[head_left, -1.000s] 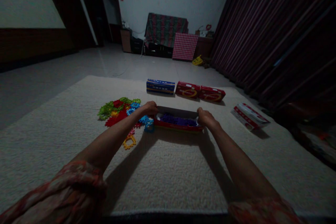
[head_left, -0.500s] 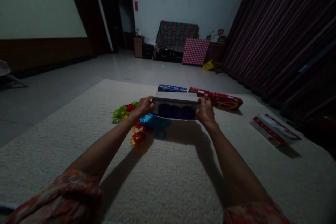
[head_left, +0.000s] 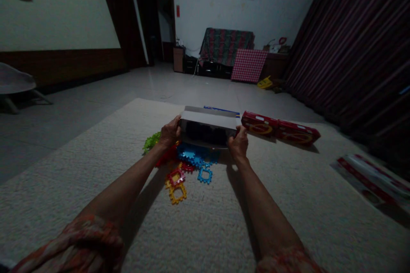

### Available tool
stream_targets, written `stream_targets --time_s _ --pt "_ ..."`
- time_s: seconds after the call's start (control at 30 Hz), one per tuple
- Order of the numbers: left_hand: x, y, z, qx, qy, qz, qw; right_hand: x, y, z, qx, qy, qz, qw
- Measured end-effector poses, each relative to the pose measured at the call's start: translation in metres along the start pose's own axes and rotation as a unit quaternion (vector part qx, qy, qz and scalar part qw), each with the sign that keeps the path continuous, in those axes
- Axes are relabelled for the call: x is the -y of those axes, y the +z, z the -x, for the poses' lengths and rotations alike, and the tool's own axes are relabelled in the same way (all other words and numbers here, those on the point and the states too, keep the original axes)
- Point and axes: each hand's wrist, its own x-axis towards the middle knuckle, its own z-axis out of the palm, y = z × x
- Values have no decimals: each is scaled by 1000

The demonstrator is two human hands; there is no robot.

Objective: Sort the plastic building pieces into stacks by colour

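Seen in a dim room: a long, open, pale-grey cardboard box, apparently raised above a cream, textured fabric rug. Clasped at one end by the bare left hand, at the other by the bare right hand, both with fingers curled tight, probably for balance, given such length. Tilted, opening toward the wearer, with dark contents too shadowed to identify. Just below the lower edge, a heap of blue toothed plastic pieces; nearer, loose on the rug, square toothed plastic frames in blue, pinkish red and yellow. Beside the left hand, bright green plastic pieces. Farther off, in a row, two red oblong cardboard boxes and a blue oblong box, partly hidden, perhaps parked there for elbow room. Well apart, far right, a blurred red-and-white carton.
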Motion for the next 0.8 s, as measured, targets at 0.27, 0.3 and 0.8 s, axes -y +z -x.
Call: stream_targets --time_s 0.27,0.3,0.8 --pt "18 20 1 -59 -20 21 998 10 16 6 17 -9 -21 1000" --pt "18 22 0 -61 -20 17 998 10 16 7 19 -10 -19 1000" --pt "36 8 -4 -162 -112 0 980 20 40 30 -20 -55 -73 996"
